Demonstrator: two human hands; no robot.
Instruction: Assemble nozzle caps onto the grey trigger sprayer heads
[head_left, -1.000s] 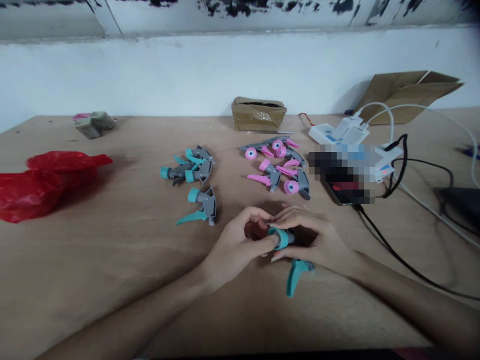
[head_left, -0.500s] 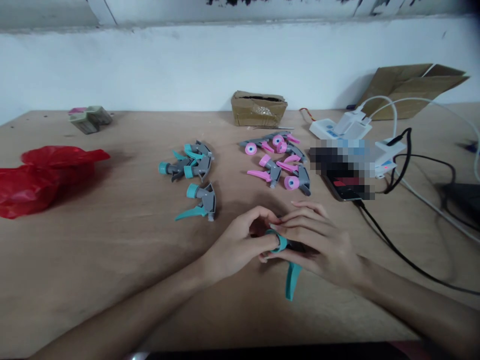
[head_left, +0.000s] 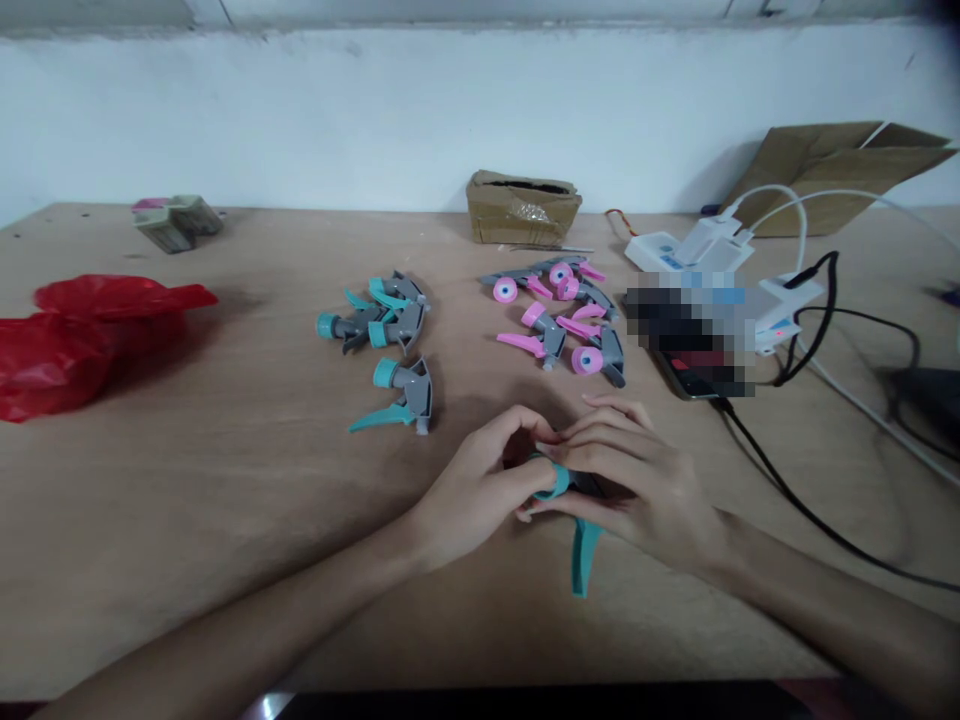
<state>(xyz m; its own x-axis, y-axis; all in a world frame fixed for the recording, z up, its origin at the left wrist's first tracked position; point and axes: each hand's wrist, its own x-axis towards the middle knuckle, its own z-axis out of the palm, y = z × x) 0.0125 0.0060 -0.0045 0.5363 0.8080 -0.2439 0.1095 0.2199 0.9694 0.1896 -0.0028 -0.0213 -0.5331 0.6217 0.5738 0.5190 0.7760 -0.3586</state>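
Observation:
Both my hands are closed on one trigger sprayer head (head_left: 585, 555), grey with a teal collar and a teal trigger that points down toward me. My left hand (head_left: 484, 490) has its thumb at the opening of the teal collar, with its fingers curled behind. From the right, my right hand (head_left: 645, 480) wraps the grey body, which is mostly hidden under the fingers. Beyond my hands lie several teal-and-grey sprayer heads (head_left: 411, 390) to the left. Several pink-and-grey sprayer heads (head_left: 551, 340) are grouped further right.
A phone (head_left: 686, 375), partly blurred out, lies right of the pink group beside a white power strip (head_left: 652, 250) and cables. A small cardboard box (head_left: 523, 215) stands by the wall, a larger carton (head_left: 817, 180) at back right. A red plastic bag (head_left: 97, 340) is at left.
The view has tilted slightly, so the tabletop things sit a little higher in the picture. My left thumb has shifted slightly at the collar; both hands keep their hold.

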